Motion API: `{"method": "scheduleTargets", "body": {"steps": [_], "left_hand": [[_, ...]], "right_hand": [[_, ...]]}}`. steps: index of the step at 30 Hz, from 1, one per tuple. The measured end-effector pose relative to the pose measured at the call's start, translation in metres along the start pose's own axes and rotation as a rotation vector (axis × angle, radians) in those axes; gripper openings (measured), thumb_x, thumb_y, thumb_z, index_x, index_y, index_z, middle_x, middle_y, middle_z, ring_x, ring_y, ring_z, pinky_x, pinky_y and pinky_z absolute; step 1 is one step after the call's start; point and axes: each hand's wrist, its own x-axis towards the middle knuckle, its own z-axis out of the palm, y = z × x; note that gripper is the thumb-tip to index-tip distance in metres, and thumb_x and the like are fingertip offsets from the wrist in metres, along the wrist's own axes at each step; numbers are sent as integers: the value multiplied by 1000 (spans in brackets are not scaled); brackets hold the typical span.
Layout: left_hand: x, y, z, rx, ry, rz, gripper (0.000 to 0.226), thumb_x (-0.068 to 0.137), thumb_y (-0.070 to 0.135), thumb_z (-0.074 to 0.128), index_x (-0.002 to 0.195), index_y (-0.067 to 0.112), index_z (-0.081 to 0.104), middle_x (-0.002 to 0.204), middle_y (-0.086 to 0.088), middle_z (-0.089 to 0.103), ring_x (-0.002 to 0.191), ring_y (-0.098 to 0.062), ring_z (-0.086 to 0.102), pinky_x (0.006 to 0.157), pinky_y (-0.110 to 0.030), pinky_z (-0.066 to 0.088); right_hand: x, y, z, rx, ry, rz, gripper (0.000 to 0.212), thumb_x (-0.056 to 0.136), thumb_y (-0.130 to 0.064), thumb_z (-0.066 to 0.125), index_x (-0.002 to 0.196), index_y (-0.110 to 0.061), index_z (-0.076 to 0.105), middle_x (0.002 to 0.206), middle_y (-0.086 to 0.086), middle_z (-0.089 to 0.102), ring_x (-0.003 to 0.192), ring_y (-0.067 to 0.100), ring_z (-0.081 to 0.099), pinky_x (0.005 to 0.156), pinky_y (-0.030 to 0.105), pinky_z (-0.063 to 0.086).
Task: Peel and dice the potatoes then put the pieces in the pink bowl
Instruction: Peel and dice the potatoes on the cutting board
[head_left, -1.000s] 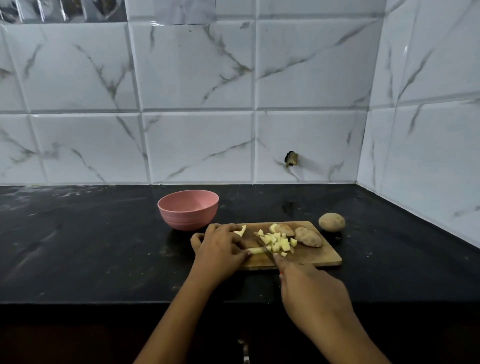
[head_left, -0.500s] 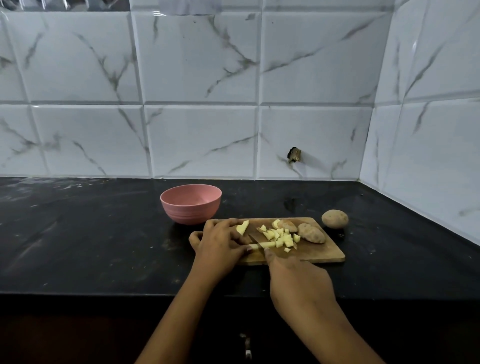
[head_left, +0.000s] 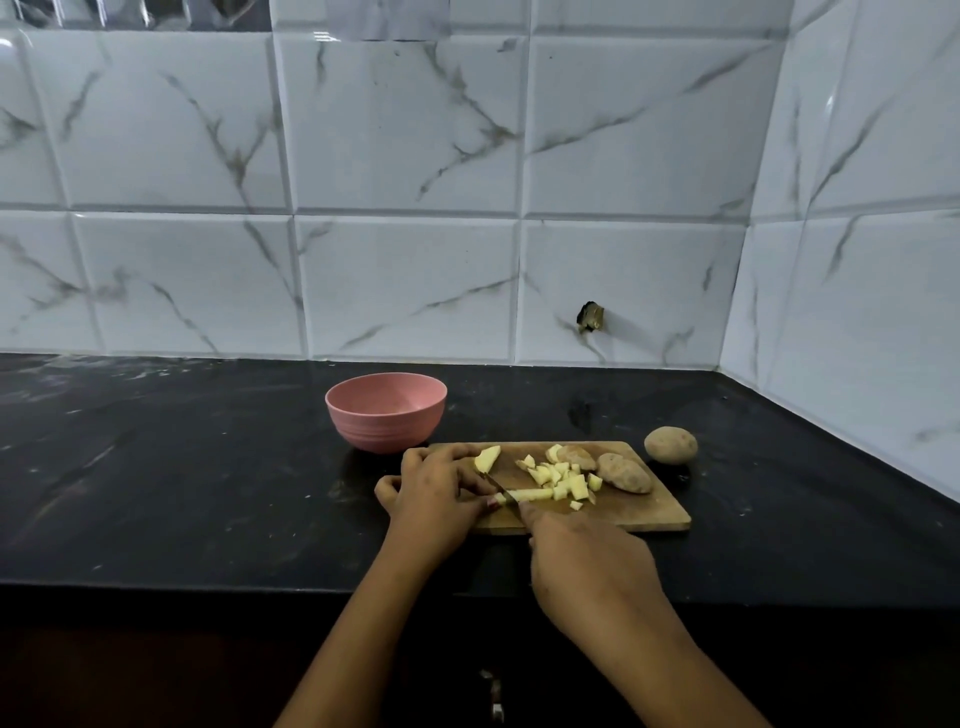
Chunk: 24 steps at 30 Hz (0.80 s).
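On the wooden cutting board (head_left: 644, 512): left hand (head_left: 436, 499) curled, fingertips pinning a peeled potato strip (head_left: 527, 494). Right hand (head_left: 587, 561) closed round a knife (head_left: 506, 493), blade across the strip. Diced pieces (head_left: 563, 475) mid-board. Pink bowl (head_left: 386, 411) just behind the board's left corner, looks empty. Unpeeled potato (head_left: 670, 444) off its right corner.

Pink bowl (head_left: 386, 413) (black counter (head_left: 156, 467))

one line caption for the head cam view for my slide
Left hand steadies a potato strip on the cutting board while the right hand slices it with a knife, pink bowl nearby.
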Motion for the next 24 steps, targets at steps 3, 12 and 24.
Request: {"method": "scheduleTargets", "body": {"steps": [3, 12, 24], "left_hand": [[6, 5, -1, 48, -22, -6, 12, 78, 44, 71, 88, 37, 70, 121, 32, 48, 121, -6, 28, 88, -32, 15], [54, 11, 11, 232, -34, 151, 16, 89, 35, 61, 103, 35, 68, 136, 16, 43, 126, -13, 32, 92, -33, 27], [44, -2, 0, -27, -178, -13, 35, 85, 30, 64, 119, 24, 63, 119, 3, 63, 106, -12, 58, 94, -26, 47]], "right_hand": [[-3, 10, -4, 36, 53, 29, 56, 100, -22, 43, 150, -34, 22, 119, 1, 59, 99, 18, 59, 59, 29, 38], [-12, 20, -5, 142, 80, 60, 49, 104, -26, 32, 150, -38, 21, 121, -1, 57, 100, 15, 57, 69, 29, 43], [12, 22, 0, 133, 65, 98, 51, 102, -24, 35, 149, -40, 22, 126, -1, 56, 104, 18, 57, 74, 31, 46]]}}
